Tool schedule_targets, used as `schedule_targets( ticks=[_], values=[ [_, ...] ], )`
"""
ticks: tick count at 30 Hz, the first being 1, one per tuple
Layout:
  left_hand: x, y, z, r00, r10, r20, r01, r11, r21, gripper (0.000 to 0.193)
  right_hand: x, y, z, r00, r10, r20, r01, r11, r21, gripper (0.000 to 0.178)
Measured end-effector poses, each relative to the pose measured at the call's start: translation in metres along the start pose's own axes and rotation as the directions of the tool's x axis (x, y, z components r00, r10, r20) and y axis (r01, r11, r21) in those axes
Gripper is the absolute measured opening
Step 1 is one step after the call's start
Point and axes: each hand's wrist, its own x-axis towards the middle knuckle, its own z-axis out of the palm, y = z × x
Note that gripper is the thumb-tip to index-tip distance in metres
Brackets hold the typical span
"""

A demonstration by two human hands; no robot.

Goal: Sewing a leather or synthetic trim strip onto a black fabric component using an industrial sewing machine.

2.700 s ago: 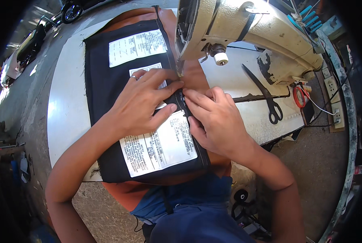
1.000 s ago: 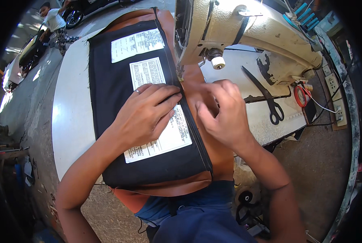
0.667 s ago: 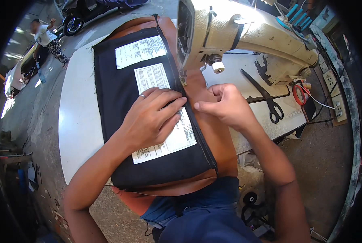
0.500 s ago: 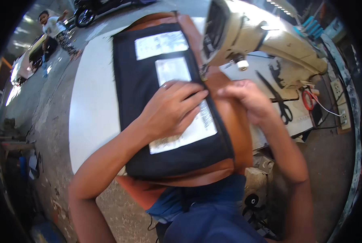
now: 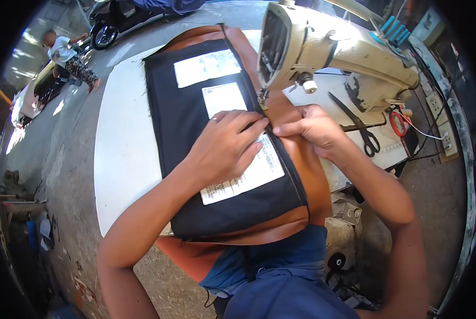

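A black fabric panel with white printed labels lies over brown leather-like material, which shows along its right side and both ends. My left hand rests on the panel, fingers stretched toward its right edge and partly covering the labels. At that edge my right hand pinches the brown material between thumb and fingers, close to my left fingertips. Just beyond both hands, the needle end of a cream sewing machine meets the seam. Whether the needle is down in the material, I cannot tell.
Black scissors and a red-rimmed ring lie right of the work on the white table. Blue spools stand behind the machine; power outlets are at the right. A person and a motorbike are far left.
My right hand has come in slightly toward the seam, its thumb now near my left fingertips. My left hand stays on the panel. The person at far left has lowered an arm and turned.
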Motion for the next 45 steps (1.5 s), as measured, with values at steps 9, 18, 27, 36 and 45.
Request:
schedule_targets(
  ticks=[9, 18, 27, 36, 45],
  values=[
    [0.012, 0.003, -0.009, 0.972, -0.083, 0.219, 0.059, 0.992, 0.114, 0.040, -0.027, -0.001, 0.020, 0.856, -0.515, -0.053, 0.330, 0.622, -0.710, 0.039],
    [0.015, 0.006, -0.006, 0.982, -0.071, 0.175, 0.046, 0.988, 0.145, 0.041, -0.050, 0.027, 0.011, 0.575, -0.730, 0.370, 0.517, -0.026, -0.855, 0.044],
    [0.016, 0.008, -0.007, 0.971, -0.147, 0.187, 0.125, 0.985, 0.123, 0.041, -0.051, 0.031, 0.008, 0.609, -0.660, 0.439, 0.564, -0.029, -0.825, 0.041],
    [0.023, -0.010, -0.006, 0.968, -0.141, 0.209, 0.116, 0.985, 0.126, 0.038, -0.037, 0.031, 0.009, 0.610, -0.674, 0.417, 0.545, -0.025, -0.838, 0.044],
    [0.030, -0.019, -0.012, 0.978, -0.048, 0.201, 0.011, 0.983, 0.182, 0.031, -0.019, 0.025, 0.012, 0.630, -0.668, 0.396, 0.536, 0.005, -0.844, 0.045]
  ],
)
